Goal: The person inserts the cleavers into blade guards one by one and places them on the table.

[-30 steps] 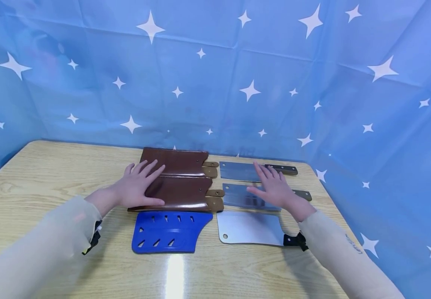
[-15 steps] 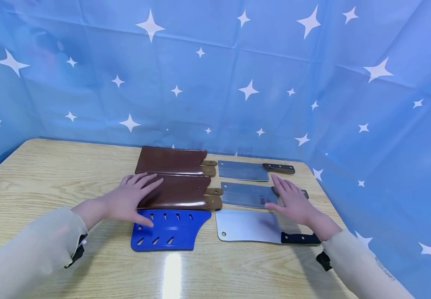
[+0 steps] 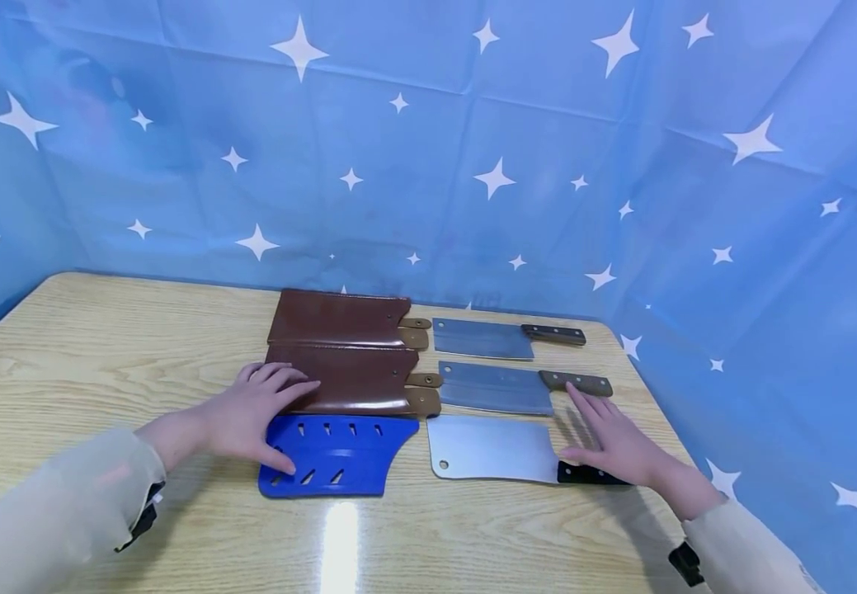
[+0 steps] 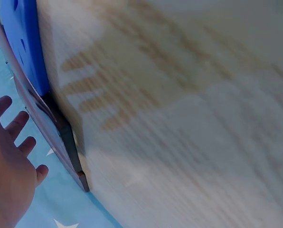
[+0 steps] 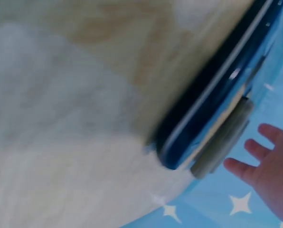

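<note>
My left hand [image 3: 246,414], fingers spread, is over the left end of the blue slotted blade cover [image 3: 357,454]; the left wrist view shows the hand [image 4: 11,175] apart from the cover [image 4: 25,42]. My right hand [image 3: 624,441] hovers with extended fingers over the black handle of the nearest cleaver [image 3: 491,448], hiding part of it. In the right wrist view a gap lies between that hand [image 5: 269,166] and the handles. Behind lie a middle cleaver [image 3: 495,388] and a far cleaver [image 3: 482,339], both brown-handled. Two brown leather sheaths [image 3: 357,378] lie left of them.
The wooden table [image 3: 138,355] has rounded back corners. A blue star-patterned cloth [image 3: 413,148] hangs behind it and along the right side. Brown snap straps [image 3: 424,380] stick out from the sheaths toward the blades. A bright light reflection shows at the front of the tabletop.
Both hands have come nearer to the front edge, the left from the leather sheaths to the blue cover, the right from the middle cleaver to the nearest one's handle. The cleavers and covers stay put.
</note>
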Available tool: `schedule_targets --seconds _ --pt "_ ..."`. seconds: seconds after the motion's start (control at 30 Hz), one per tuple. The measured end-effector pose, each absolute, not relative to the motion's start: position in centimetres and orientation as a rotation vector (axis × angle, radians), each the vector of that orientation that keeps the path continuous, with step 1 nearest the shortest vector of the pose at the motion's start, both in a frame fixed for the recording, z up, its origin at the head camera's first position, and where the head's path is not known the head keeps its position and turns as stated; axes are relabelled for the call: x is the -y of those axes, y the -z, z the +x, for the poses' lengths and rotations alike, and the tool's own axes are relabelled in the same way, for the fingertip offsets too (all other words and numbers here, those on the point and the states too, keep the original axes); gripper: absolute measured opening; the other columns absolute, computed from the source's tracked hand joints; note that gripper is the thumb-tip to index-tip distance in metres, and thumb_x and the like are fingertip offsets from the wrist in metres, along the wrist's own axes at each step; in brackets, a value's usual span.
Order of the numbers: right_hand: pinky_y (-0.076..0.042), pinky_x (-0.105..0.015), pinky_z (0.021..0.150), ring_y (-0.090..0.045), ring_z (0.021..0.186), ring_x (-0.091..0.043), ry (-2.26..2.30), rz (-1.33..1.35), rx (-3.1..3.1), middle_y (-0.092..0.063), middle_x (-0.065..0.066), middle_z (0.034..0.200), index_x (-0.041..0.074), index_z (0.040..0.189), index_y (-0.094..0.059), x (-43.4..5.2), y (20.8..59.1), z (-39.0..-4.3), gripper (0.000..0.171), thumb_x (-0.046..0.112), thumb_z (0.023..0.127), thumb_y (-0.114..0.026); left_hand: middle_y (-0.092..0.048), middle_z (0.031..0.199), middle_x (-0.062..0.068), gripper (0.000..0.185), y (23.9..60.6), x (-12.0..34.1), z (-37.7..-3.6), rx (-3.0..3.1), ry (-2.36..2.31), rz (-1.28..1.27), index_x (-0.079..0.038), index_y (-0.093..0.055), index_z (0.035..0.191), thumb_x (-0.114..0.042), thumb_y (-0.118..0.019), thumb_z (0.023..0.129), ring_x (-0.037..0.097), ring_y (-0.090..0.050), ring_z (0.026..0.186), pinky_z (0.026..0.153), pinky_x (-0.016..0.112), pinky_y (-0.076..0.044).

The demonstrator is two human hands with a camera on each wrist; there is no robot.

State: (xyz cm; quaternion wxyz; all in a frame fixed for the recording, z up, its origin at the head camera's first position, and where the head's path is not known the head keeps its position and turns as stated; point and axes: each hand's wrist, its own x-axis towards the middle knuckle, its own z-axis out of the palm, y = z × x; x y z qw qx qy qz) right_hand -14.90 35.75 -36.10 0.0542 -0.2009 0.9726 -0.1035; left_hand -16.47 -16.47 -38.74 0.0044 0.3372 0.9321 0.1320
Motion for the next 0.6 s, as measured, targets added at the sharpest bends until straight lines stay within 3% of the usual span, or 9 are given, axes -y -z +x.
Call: schedule_targets --seconds 0.5,0.6 --pt "-0.037 -0.063 0.091 -0.036 0.122 -0.052 0.323 -0.652 -2.95 -0.036 -0.031 0.139 0.006 0.149 -0.019 -38.0 37.8 -13.0 0.102 0.053 0.075 -0.071 -0.045 0.131 0.008 0.099 39.7 16.6 -15.5 -2.91 -0.403 1.169 -0.015 -0.05 0.135 -0.08 -0.06 0.061 0.032 -0.036 0.124 0.097 0.061 -0.025" --pt "-0.04 -0.061 0.089 -0.04 0.12 -0.052 0.343 -0.64 -2.921 -0.04 -0.032 0.135 0.006 0.146 -0.028 -38.4 37.9 -12.8 0.097 0.052 0.073 -0.072 -0.045 0.13 0.008 0.096 39.8 16.5 -15.4 -2.914 -0.399 1.219 -0.018 -0.053 0.132 -0.081 -0.06 0.06 0.031 -0.037 0.123 0.097 0.059 -0.026"
